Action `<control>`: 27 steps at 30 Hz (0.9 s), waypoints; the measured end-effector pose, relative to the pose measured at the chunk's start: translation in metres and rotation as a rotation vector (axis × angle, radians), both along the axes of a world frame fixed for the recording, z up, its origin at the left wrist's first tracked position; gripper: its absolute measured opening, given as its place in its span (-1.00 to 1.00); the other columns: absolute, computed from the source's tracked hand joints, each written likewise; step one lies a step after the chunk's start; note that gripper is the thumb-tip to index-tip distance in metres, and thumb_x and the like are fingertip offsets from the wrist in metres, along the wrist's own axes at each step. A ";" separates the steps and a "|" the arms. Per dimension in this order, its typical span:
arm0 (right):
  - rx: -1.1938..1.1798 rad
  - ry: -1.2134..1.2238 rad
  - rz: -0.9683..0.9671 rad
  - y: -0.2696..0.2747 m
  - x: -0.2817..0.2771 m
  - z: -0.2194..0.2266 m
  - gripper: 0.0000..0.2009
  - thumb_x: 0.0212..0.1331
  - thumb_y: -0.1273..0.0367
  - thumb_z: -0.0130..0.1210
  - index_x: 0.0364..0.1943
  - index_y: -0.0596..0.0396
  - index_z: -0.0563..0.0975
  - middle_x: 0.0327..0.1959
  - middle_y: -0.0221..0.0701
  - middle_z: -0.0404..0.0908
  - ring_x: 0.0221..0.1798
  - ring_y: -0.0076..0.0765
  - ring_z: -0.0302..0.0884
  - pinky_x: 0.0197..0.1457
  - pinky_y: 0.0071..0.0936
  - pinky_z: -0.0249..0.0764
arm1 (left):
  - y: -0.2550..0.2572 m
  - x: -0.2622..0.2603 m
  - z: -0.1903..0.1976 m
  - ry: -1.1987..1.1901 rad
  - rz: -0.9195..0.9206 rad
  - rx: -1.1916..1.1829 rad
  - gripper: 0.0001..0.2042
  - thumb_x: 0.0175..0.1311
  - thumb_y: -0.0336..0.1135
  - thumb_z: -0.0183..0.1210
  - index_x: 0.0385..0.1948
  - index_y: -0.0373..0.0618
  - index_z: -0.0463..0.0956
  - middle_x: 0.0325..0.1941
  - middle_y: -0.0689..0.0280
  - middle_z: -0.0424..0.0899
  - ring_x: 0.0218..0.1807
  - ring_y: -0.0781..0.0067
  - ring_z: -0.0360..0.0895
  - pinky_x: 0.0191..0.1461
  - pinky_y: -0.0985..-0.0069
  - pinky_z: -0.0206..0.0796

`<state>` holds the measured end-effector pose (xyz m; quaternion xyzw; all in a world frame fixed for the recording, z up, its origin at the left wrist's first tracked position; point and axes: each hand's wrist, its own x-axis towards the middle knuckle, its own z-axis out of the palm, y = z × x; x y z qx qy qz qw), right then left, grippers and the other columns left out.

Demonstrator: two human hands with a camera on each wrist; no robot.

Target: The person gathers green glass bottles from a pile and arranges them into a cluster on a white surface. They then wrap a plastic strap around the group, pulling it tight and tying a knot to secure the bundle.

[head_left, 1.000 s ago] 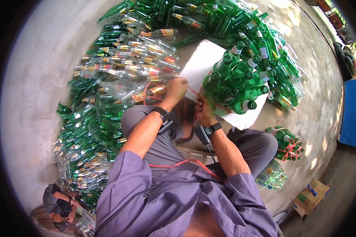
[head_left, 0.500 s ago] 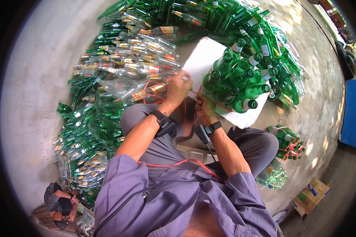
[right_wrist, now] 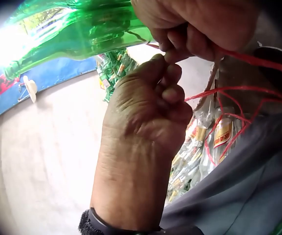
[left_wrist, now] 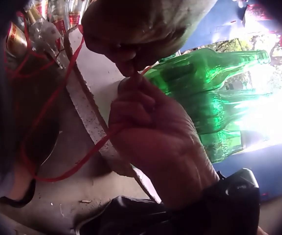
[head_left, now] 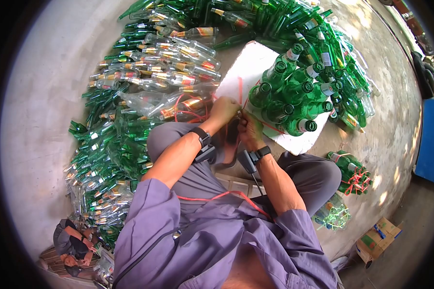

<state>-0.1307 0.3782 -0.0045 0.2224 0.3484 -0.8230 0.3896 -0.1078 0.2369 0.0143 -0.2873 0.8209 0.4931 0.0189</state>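
Observation:
A cluster of upright green glass bottles (head_left: 294, 91) stands on a white foam board (head_left: 243, 62), with red plastic string (head_left: 275, 129) around its lower part. Close beside the near left side of the cluster, my two hands meet fingertip to fingertip. My left hand (head_left: 224, 111) pinches the string, fingers curled. My right hand (head_left: 250, 131) grips the string against the bottles, thumb and fingers bent together. In the left wrist view, a loop of string (left_wrist: 48, 110) hangs from the hands. The right wrist view shows string strands (right_wrist: 253, 61) trailing off; fingers hide the crossing point.
Clear bottles with labels (head_left: 173, 77) lie stacked on the left, and green bottles (head_left: 318, 43) are heaped behind the board. Tied bottle bundles (head_left: 349, 171) sit at right near a cardboard box (head_left: 378, 241). Another person (head_left: 74, 245) sits at the lower left.
My left hand rose slightly while apart from the right, then came back right and down until the fingertips met. A red strand now lies across the board. The right hand has hardly moved.

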 end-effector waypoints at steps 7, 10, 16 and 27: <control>0.057 -0.069 -0.057 -0.003 0.004 -0.007 -0.93 0.17 0.45 0.21 -0.32 0.05 0.53 -0.49 -0.53 0.50 -0.60 -0.71 0.26 -0.65 -0.76 0.11 | 0.003 -0.006 0.003 -0.079 -0.010 0.054 -0.79 0.03 -0.28 0.17 -0.48 -0.21 0.70 -0.55 0.15 0.70 -0.46 0.27 0.70 -0.33 0.38 0.48; 0.053 -0.047 -0.043 -0.003 0.004 -0.010 -0.93 0.17 0.45 0.20 -0.31 0.03 0.53 -0.52 -0.55 0.49 -0.62 -0.70 0.24 -0.66 -0.75 0.09 | 0.005 -0.010 0.002 -0.135 -0.027 0.032 -0.80 0.03 -0.29 0.15 -0.48 -0.20 0.70 -0.56 0.12 0.69 -0.47 0.26 0.70 -0.33 0.38 0.48; 0.100 -0.072 -0.041 -0.004 0.002 -0.008 -0.94 0.18 0.43 0.17 -0.38 -0.03 0.51 -0.55 -0.59 0.44 -0.65 -0.71 0.18 -0.67 -0.73 0.03 | 0.012 -0.016 0.003 -0.127 -0.033 -0.045 -0.78 0.01 -0.24 0.14 -0.50 -0.17 0.70 -0.57 0.12 0.68 -0.45 0.17 0.69 -0.30 0.32 0.48; 0.081 -0.137 0.027 -0.003 -0.001 -0.026 -0.89 0.27 0.35 0.09 -0.42 -0.13 0.45 -0.60 -0.69 0.30 -0.67 -0.73 0.14 -0.67 -0.75 0.01 | 0.012 -0.016 -0.022 -0.067 -0.089 0.117 -0.72 -0.02 -0.16 0.19 -0.41 -0.19 0.68 -0.47 0.04 0.68 -0.38 0.06 0.66 -0.25 0.22 0.43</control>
